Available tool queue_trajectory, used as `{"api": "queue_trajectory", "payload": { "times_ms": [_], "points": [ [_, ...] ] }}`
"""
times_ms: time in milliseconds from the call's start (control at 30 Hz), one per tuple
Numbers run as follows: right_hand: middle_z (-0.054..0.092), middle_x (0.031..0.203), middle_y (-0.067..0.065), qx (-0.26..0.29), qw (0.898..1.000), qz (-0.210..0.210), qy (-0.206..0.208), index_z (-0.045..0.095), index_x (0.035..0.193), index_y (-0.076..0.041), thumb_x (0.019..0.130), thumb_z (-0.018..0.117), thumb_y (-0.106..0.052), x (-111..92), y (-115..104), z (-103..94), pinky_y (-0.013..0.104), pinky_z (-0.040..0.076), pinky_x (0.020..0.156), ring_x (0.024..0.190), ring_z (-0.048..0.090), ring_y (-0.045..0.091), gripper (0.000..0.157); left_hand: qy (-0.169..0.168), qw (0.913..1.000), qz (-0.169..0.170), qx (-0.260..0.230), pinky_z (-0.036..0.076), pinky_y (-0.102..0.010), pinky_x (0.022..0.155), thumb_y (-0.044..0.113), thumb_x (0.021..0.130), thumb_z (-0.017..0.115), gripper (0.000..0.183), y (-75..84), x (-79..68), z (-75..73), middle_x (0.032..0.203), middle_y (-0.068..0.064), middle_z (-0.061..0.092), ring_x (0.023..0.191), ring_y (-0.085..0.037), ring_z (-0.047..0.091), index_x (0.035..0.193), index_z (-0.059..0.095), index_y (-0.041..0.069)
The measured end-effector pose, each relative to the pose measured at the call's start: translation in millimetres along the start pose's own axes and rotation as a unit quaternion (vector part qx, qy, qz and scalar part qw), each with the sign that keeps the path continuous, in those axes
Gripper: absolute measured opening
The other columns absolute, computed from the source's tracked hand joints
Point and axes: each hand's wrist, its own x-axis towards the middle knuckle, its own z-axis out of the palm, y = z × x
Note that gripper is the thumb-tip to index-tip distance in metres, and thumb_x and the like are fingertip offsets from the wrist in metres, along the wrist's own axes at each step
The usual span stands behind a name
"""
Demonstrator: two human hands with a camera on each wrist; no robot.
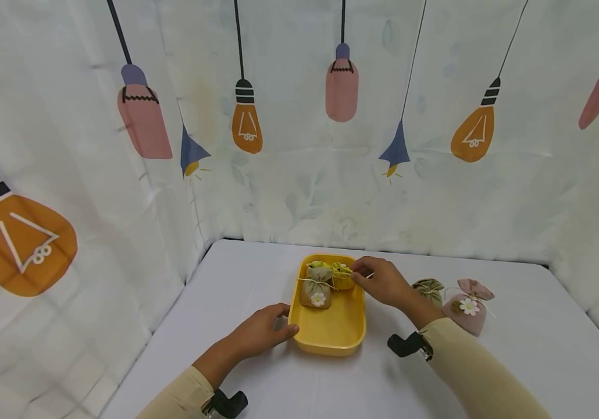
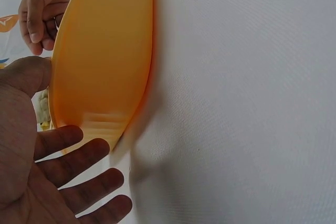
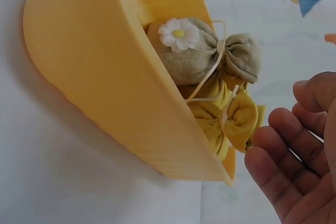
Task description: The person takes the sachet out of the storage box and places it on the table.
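Observation:
A yellow plastic tray (image 1: 328,329) stands on the table and holds small drawstring pouches in its far half. The grey-beige pouch (image 1: 314,291), with a white flower, lies at the left. Beside it, a yellow pouch (image 1: 341,280) sits near the far right corner. My left hand (image 1: 263,330) is at the tray's left side, its thumb by the rim and its fingers spread in the left wrist view. At the tray's right rim is my right hand (image 1: 383,282), fingertips beside the yellow pouch's gathered top. In the right wrist view those fingers (image 3: 283,171) are loosely bent, gripping nothing.
To the right of the tray, a pink pouch (image 1: 467,314) with a white flower lies on the white-covered table (image 1: 540,349). A green pouch (image 1: 428,286) lies next to it, partly behind my right forearm. Curtains printed with lamps (image 1: 341,93) surround the table.

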Motion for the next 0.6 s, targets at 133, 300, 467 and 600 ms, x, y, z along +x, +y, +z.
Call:
{"api": "queue_trajectory", "payload": {
  "times_ms": [133,300,467,600],
  "points": [
    [0.070,0.100,-0.002,-0.001,1.000,-0.002,-0.001,0.071,0.119,-0.010,0.101,0.069,-0.021,1.5,-1.0,2.2,0.034,0.059,0.074,0.092,0.067,0.017,0.022,0.000,1.0000,-0.002,-0.002,0.042,-0.060,0.108,0.051,0.097,0.067,0.063,0.7,-0.5,0.2,0.137,-0.009,0.060,0.133,-0.035,0.051,0.143,0.057,0.009],
    [0.070,0.102,-0.001,0.000,1.000,0.003,-0.006,0.071,0.121,-0.010,0.101,0.069,-0.021,4.4,-2.1,5.1,0.033,0.058,0.074,0.093,0.066,0.017,0.023,0.002,1.0000,-0.005,0.000,0.042,-0.061,0.107,0.052,0.097,0.067,0.064,1.8,-1.0,0.1,0.137,-0.010,0.061,0.133,-0.035,0.052,0.143,0.057,0.009],
    [0.069,0.103,-0.002,0.009,1.000,0.010,-0.015,0.071,0.121,-0.010,0.101,0.069,-0.020,7.3,-4.4,8.0,0.032,0.058,0.075,0.094,0.065,0.016,0.023,0.001,1.0000,-0.007,0.001,0.042,-0.061,0.107,0.053,0.096,0.067,0.064,1.1,-0.7,0.2,0.137,-0.009,0.060,0.133,-0.035,0.052,0.143,0.057,0.010],
    [0.070,0.102,-0.003,0.009,1.000,0.014,-0.021,0.071,0.121,-0.010,0.100,0.069,-0.020,9.1,-7.0,10.1,0.032,0.058,0.076,0.095,0.065,0.015,0.023,0.000,1.0000,-0.006,0.000,0.041,-0.061,0.107,0.053,0.097,0.067,0.064,1.1,-0.9,-0.2,0.137,-0.009,0.060,0.133,-0.036,0.051,0.143,0.057,0.010]
  ]
}}
